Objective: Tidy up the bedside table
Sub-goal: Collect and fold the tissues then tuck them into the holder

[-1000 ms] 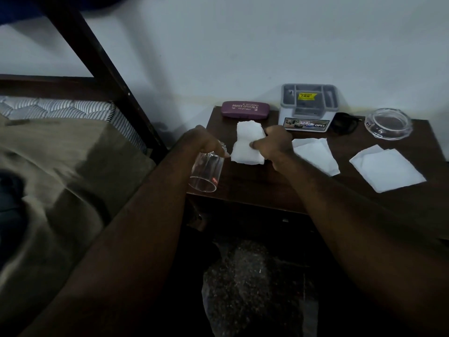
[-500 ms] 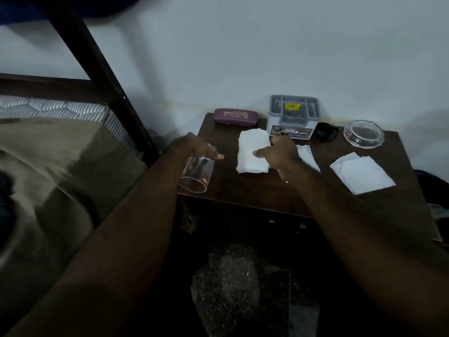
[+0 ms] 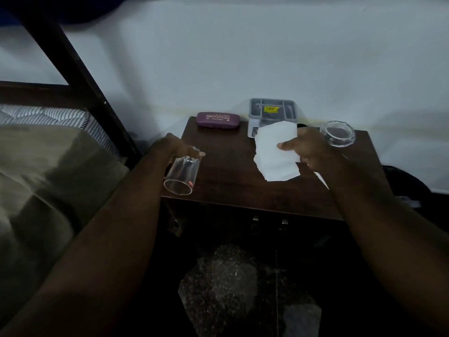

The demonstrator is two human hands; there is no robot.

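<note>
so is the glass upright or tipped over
Tipped. The left hand holds the glass by its base, open mouth angled down toward the camera. It looks empty.

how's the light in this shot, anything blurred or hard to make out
Head view: dim and underexposed, floor below the bedside table mostly black; the white tissue stands out; the glass shows only faint edges and a red glint.

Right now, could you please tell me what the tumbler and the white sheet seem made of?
The tumbler is likely clear glass, possibly plastic: glossy, and the table shows through it. The white sheet looks like soft tissue paper: matte, with limp, creased edges.
</note>
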